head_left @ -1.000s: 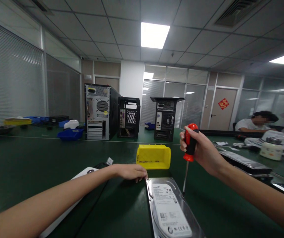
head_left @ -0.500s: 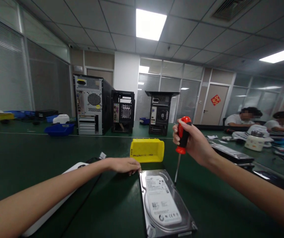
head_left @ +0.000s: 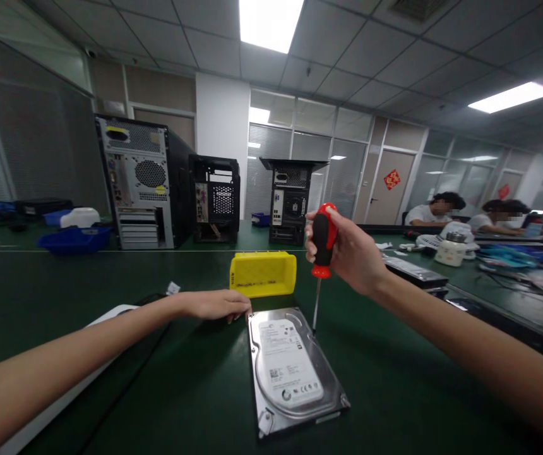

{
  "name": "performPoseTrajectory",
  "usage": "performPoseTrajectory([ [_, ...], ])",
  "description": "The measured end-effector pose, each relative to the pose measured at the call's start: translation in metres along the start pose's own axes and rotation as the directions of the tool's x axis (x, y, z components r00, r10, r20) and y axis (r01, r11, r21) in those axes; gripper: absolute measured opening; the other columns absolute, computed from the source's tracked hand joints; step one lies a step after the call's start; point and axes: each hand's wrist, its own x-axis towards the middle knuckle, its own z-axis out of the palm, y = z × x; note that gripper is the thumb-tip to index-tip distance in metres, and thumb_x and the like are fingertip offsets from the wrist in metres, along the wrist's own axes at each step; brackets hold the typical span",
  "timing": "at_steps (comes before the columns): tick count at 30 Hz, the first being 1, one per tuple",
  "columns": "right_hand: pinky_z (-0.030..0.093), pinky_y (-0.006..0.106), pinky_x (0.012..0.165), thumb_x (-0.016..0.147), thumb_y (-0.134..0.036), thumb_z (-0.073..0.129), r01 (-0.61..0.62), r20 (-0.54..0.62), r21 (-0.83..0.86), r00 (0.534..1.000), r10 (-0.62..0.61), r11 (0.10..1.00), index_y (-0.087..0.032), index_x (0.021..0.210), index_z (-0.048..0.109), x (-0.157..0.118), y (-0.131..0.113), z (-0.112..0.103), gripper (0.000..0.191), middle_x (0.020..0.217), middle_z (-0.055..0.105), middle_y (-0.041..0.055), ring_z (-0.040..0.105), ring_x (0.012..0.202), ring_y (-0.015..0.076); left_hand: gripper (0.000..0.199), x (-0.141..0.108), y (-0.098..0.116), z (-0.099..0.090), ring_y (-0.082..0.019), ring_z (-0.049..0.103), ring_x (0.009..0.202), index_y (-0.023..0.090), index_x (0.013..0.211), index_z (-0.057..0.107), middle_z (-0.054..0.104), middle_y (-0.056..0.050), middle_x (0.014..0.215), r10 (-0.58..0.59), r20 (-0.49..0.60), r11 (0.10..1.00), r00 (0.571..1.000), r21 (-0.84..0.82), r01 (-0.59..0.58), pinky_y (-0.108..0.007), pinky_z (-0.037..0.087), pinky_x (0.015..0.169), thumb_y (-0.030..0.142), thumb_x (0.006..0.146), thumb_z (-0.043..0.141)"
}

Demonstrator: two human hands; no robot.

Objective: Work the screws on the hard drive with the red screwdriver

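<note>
A silver hard drive point(head_left: 333, 385) with a white label lies flat on the green table, label side up. My right hand point(head_left: 354, 253) is closed around the red and black handle of a screwdriver point(head_left: 322, 243). The screwdriver stands nearly upright, and its tip meets the drive's right edge. At the drive's far left corner, my left hand point(head_left: 221, 304) has its fingers curled and the fingertips against the corner. Just behind the drive, a yellow plastic bin point(head_left: 264, 258) faces me with its open side; small dark bits lie inside it, too small to name.
Three computer cases, among them a tall tower point(head_left: 143, 183), stand at the back. A blue tray point(head_left: 75, 240) sits at the left. More drives point(head_left: 416, 272) and a light-coloured pot point(head_left: 450, 249) are on the right. A cable runs under my left arm. Other people point(head_left: 435, 208) sit far right.
The view has turned right and slightly down, so everything appears further left and higher. Both hands keep their places, with the screwdriver tip still at the drive's right edge.
</note>
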Motion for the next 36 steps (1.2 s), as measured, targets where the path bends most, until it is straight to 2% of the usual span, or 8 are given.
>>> performPoseTrajectory([
  [3,0.033,0.022,0.044,0.077,-0.045,0.049,-0.001,-0.003,0.016,1.000,0.001,1.000,-0.021,0.086,0.054,0.004,0.003,0.002,0.027,0.064,0.049,-0.0023,0.041,0.047,0.0077,0.040,0.000,0.001,0.000,-0.013,0.043,0.075,0.015,0.094,0.053,0.047,-0.002,0.086,0.013,0.016,1.000,1.000,-0.012,-0.013,-0.023,0.038,0.070,0.047,0.088,0.029],
  [7,0.020,0.021,0.037,0.076,-0.053,0.048,-0.022,0.011,-0.036,1.000,0.023,0.999,-0.019,0.061,0.047,0.006,0.007,0.003,0.037,0.046,0.035,-0.0052,0.027,0.038,0.0060,0.040,0.000,0.003,0.000,-0.012,0.043,0.074,0.015,0.093,0.052,0.047,-0.002,0.085,0.034,0.014,0.999,0.999,-0.003,-0.034,-0.023,0.038,0.070,0.047,0.088,0.028],
  [9,0.021,0.022,0.037,0.076,-0.055,0.047,-0.033,0.001,-0.047,0.999,0.033,0.998,-0.019,0.056,0.045,0.005,0.006,0.002,0.042,0.044,0.035,-0.0049,0.029,0.038,0.0061,0.040,0.000,0.004,0.000,-0.012,0.042,0.074,0.015,0.092,0.052,0.047,-0.001,0.085,0.023,0.010,1.000,1.000,-0.002,-0.023,-0.023,0.038,0.070,0.047,0.088,0.028],
  [15,0.037,0.023,0.048,0.074,-0.058,0.047,-0.003,-0.052,0.063,0.999,0.006,0.998,-0.019,0.080,0.055,0.005,0.005,-0.001,0.041,0.066,0.050,-0.0009,0.044,0.051,0.0078,0.038,-0.002,0.004,0.000,-0.012,0.043,0.074,0.016,0.092,0.052,0.047,-0.001,0.085,0.008,0.014,1.000,1.000,0.001,-0.008,-0.022,0.037,0.070,0.045,0.089,0.028],
  [21,0.020,0.020,0.035,0.073,-0.066,0.040,-0.011,-0.009,0.043,1.000,0.011,0.999,-0.019,0.064,0.050,0.007,0.012,-0.004,0.049,0.047,0.037,-0.0044,0.029,0.038,0.0056,0.039,0.000,0.002,0.001,-0.013,0.043,0.075,0.016,0.092,0.053,0.047,-0.002,0.085,0.027,0.008,1.000,1.000,-0.007,-0.027,-0.023,0.037,0.070,0.047,0.088,0.029],
  [24,0.021,0.021,0.036,0.074,-0.062,0.044,-0.041,-0.029,-0.032,0.999,0.040,0.999,-0.019,0.056,0.044,0.005,0.013,-0.005,0.047,0.043,0.035,-0.0048,0.030,0.037,0.0055,0.037,-0.001,0.005,0.000,-0.013,0.043,0.075,0.017,0.092,0.052,0.046,-0.002,0.084,-0.009,-0.001,1.000,1.000,0.005,0.009,-0.022,0.037,0.071,0.046,0.089,0.029],
  [30,0.034,0.022,0.044,0.071,-0.065,0.044,0.028,-0.099,0.071,0.995,-0.020,0.997,-0.020,0.080,0.055,0.008,0.013,-0.009,0.047,0.063,0.049,-0.0017,0.043,0.047,0.0073,0.038,-0.001,0.003,0.000,-0.013,0.043,0.076,0.017,0.093,0.053,0.047,-0.002,0.086,-0.020,0.004,1.000,1.000,-0.010,0.020,-0.023,0.037,0.072,0.047,0.088,0.029],
  [36,0.020,0.021,0.035,0.071,-0.069,0.039,-0.006,0.000,0.079,1.000,0.006,0.997,-0.019,0.062,0.051,0.009,0.015,-0.011,0.052,0.047,0.035,-0.0040,0.029,0.038,0.0062,0.038,-0.001,0.002,0.000,-0.014,0.044,0.076,0.017,0.094,0.053,0.047,-0.003,0.086,-0.003,-0.001,1.000,1.000,-0.007,0.003,-0.023,0.037,0.071,0.046,0.088,0.030],
])
